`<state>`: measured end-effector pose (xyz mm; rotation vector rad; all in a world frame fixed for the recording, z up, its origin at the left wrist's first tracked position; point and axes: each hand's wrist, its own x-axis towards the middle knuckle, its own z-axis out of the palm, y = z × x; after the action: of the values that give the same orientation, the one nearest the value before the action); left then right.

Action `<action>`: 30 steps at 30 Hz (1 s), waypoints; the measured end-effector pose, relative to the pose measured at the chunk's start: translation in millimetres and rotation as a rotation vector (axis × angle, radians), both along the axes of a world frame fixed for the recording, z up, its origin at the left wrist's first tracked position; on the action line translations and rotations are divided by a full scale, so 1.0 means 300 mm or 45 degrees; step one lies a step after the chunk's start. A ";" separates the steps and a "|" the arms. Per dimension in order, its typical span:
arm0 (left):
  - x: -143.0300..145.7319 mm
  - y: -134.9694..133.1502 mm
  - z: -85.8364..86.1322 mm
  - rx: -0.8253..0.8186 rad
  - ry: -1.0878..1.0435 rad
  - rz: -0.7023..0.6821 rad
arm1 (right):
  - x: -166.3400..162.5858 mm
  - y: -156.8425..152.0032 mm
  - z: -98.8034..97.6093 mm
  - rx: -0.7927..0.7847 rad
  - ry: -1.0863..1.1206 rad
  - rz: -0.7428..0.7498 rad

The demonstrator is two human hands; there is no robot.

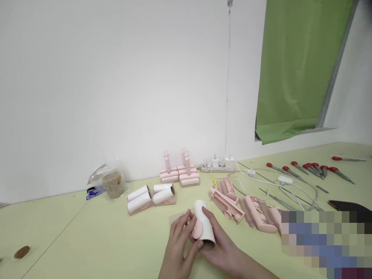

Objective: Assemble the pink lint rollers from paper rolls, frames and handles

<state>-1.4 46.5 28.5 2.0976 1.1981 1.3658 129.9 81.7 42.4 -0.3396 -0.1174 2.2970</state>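
Note:
A white lint-roller refill roll (204,223) is gripped in my right hand (223,243), its open end turned toward me. My left hand (179,242) is closed around a round pink plastic piece (197,229) at the roll's left side. Whether that piece is fixed to something behind it is hidden by the fingers. Pink plastic lint-roller handles and covers (226,203) lie loose just right of my hands. Beyond my hands, several white rolls (139,197) rest on pink bases.
Assembled pink lint rollers (188,176) stand against the wall beside a power strip (217,167) with trailing white cables. Several red-handled tools (315,168) and a dark flat object (350,207) lie at right. A bagged tape roll (112,185) sits back left; a brown disc (22,252) lies front left.

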 end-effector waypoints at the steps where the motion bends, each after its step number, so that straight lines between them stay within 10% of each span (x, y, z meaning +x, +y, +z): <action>1: 0.003 -0.007 0.001 0.007 -0.014 -0.001 | -0.007 -0.006 0.001 0.014 -0.002 0.023; 7: -0.032 -0.024 0.011 -0.292 -0.304 0.004 | -0.011 -0.030 0.004 0.100 -0.209 0.001; 14: -0.059 -0.023 0.048 -0.506 -0.444 0.056 | 0.002 -0.084 -0.004 0.673 -0.812 0.388; 30: -0.057 -0.030 0.060 -0.544 -0.478 -0.100 | 0.016 -0.071 0.041 0.811 -0.974 0.473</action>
<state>-18.6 37.5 46.4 1.5012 1.1149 1.2609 134.6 60.3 54.8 -0.8852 -1.3484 2.1994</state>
